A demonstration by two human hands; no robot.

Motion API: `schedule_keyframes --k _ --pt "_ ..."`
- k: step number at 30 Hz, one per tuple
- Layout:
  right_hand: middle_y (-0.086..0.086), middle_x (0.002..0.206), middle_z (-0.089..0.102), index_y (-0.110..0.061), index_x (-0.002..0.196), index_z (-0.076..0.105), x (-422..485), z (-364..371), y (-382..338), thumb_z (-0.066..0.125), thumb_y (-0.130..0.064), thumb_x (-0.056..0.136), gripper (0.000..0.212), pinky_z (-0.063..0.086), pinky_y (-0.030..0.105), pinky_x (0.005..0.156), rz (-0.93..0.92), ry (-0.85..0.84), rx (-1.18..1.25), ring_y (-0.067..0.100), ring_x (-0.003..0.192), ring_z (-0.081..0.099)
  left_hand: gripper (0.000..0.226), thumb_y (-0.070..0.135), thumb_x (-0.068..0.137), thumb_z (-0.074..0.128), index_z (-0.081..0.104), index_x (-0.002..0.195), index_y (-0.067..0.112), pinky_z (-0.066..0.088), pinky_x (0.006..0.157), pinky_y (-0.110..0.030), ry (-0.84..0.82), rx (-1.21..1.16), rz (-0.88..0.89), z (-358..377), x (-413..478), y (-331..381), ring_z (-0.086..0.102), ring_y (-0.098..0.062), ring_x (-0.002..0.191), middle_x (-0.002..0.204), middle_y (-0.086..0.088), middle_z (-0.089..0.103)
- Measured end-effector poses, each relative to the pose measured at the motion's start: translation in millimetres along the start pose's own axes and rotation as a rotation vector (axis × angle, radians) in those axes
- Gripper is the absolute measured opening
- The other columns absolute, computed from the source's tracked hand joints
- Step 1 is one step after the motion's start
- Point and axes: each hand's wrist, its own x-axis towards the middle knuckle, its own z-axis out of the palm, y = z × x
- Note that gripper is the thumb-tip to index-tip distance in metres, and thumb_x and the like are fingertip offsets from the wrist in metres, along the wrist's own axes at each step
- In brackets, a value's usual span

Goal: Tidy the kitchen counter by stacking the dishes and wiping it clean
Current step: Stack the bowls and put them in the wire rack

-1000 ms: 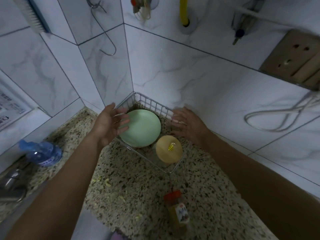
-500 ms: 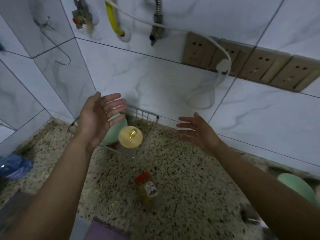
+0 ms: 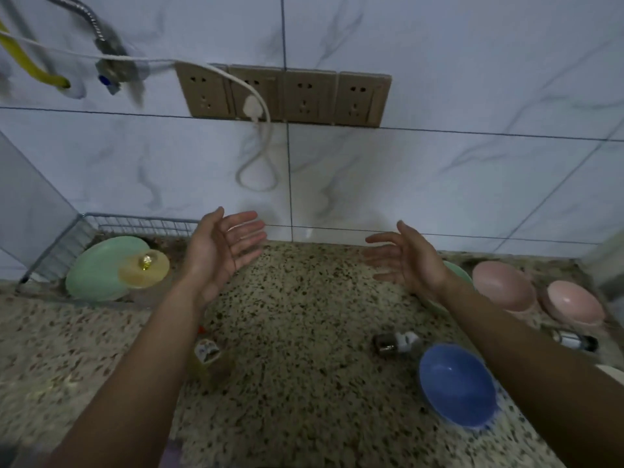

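Note:
My left hand (image 3: pixel 224 249) and my right hand (image 3: pixel 403 258) hover empty above the speckled counter (image 3: pixel 304 332), palms facing each other, fingers spread. A green plate (image 3: pixel 98 270) leans in the wire rack (image 3: pixel 135 226) at far left, beside a jar with a round wooden lid (image 3: pixel 145 268). To the right lie a blue bowl (image 3: pixel 456 383), two pink bowls (image 3: pixel 499 287) (image 3: pixel 574 302), and a green dish (image 3: pixel 457 270) mostly hidden behind my right wrist.
A small yellow bottle (image 3: pixel 207 359) stands under my left forearm. A small shaker (image 3: pixel 396 342) lies near the blue bowl, another small bottle (image 3: pixel 574 340) at far right. Wall sockets (image 3: pixel 283 96) with a plugged white cable hang above.
Both hands have left the wire rack and moved right to the counter's middle. The view has swung right, bringing the blue and pink bowls into sight.

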Motion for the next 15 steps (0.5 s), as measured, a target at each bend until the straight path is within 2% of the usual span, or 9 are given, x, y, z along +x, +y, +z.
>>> schedule_keyframes --k 6,9,11,15 --pt "0.009 0.128 0.07 -0.016 0.127 0.07 -53 -63 28 0.032 -0.073 0.096 0.075 0.055 0.049 0.095 -0.026 0.166 0.035 0.032 0.116 0.067 0.06 0.053 0.103 0.037 0.067 0.129 0.008 0.044 0.113 -0.051 -0.125 0.032 -0.121 61 0 -55 0.067 -0.031 0.122 0.126 -0.015 0.072" --pt "0.016 0.128 0.068 -0.013 0.127 0.07 -80 -89 46 0.034 -0.079 0.088 0.084 0.054 0.049 0.095 0.003 0.248 0.087 0.035 0.117 0.065 0.059 0.052 0.104 0.037 0.068 0.127 0.007 0.048 0.109 -0.048 -0.162 0.068 -0.178 92 -4 -82 0.069 -0.031 0.118 0.118 -0.013 0.075" --pt "0.019 0.129 0.067 -0.011 0.128 0.069 -97 -103 59 0.036 -0.081 0.082 0.09 0.055 0.045 0.087 0.027 0.312 0.125 0.037 0.117 0.065 0.059 0.052 0.104 0.038 0.068 0.128 0.007 0.051 0.104 -0.046 -0.181 0.114 -0.22 108 -6 -99 0.068 -0.032 0.118 0.12 -0.014 0.075" --pt "0.012 0.114 0.073 -0.014 0.12 0.07 -129 -128 93 0.03 -0.075 0.094 0.078 0.049 0.044 0.089 0.028 0.413 0.179 0.032 0.108 0.066 0.06 0.054 0.104 0.039 0.07 0.125 0.007 0.053 0.1 -0.044 -0.216 0.178 -0.334 136 -10 -138 0.068 -0.032 0.118 0.123 -0.015 0.074"
